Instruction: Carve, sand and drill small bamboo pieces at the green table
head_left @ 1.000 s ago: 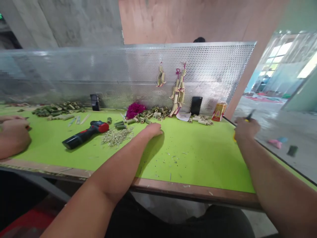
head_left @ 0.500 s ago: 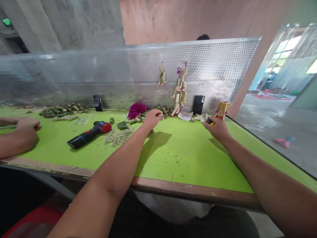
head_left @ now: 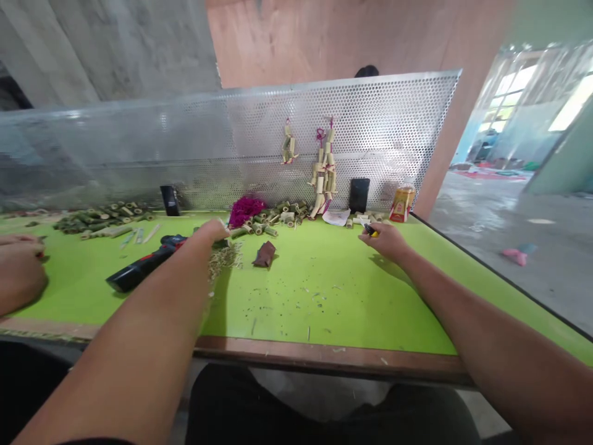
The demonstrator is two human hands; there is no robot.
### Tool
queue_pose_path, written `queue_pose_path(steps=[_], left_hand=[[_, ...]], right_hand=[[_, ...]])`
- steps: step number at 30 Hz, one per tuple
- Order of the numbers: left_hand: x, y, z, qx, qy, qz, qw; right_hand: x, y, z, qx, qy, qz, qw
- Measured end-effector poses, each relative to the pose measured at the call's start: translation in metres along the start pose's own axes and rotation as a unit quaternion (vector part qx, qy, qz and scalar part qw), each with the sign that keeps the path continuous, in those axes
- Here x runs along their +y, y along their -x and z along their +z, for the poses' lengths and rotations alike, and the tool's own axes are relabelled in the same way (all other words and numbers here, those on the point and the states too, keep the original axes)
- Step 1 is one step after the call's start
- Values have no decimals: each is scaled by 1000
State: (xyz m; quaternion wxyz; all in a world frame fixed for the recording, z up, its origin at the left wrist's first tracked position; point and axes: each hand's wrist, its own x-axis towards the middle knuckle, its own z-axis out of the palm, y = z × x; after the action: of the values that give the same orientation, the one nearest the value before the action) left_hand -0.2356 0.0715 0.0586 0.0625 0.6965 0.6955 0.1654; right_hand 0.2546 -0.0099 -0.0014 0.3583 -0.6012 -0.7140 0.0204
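My left hand (head_left: pixel 210 233) is over the green table (head_left: pixel 287 296), beside the power drill (head_left: pixel 143 266) and the pile of shavings (head_left: pixel 225 261); its fingers are blurred and partly hidden. My right hand (head_left: pixel 385 240) is closed round a small yellow and black cutter (head_left: pixel 370 230), near short pale bamboo pieces (head_left: pixel 361 219). A crumpled brown piece (head_left: pixel 264 254) lies between my hands. Purple string (head_left: pixel 245 211) and green bamboo pieces (head_left: pixel 287 216) lie beyond my left hand.
Bamboo figures (head_left: pixel 324 173) hang on the perforated metal screen (head_left: pixel 259 123). Two phones (head_left: pixel 359 195) lean against it, with a drink bottle (head_left: pixel 402 201) at the right. Another person's hand (head_left: pixel 21 272) is at the far left, near more bamboo (head_left: pixel 102 217).
My left hand has moved left from the bamboo pieces towards the drill. The brown piece now shows in full. My right hand still holds the cutter, and the view has shifted right.
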Motion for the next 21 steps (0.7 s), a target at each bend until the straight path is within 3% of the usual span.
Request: queue_pose_path(steps=[3,6,9,11,13,16,21], left_hand=[[-20,3,-3,-80,-52,-27,995],[-32,7,-6,-149,-65,-9,987],[-35,10,-8,-175,-84,19,981],[-29,12,-10,-160,-88,34,983],[-14,15,-13,-104,-55,65,991],[28,22,-17,-30,56,147,987],[126,48,-8,-63,228,230,944]], right_hand=[[0,0,1,2,4,-1,1000],[-2,1,0,1,10,-6,1000],[-5,2,-4,0,8,-6,1000],[-6,3,-5,2,4,-2,1000],[-7,3,-6,4,0,0,1000],[-8,3,-5,1,3,0,1000],[-8,3,-3,-24,13,-7,1000]])
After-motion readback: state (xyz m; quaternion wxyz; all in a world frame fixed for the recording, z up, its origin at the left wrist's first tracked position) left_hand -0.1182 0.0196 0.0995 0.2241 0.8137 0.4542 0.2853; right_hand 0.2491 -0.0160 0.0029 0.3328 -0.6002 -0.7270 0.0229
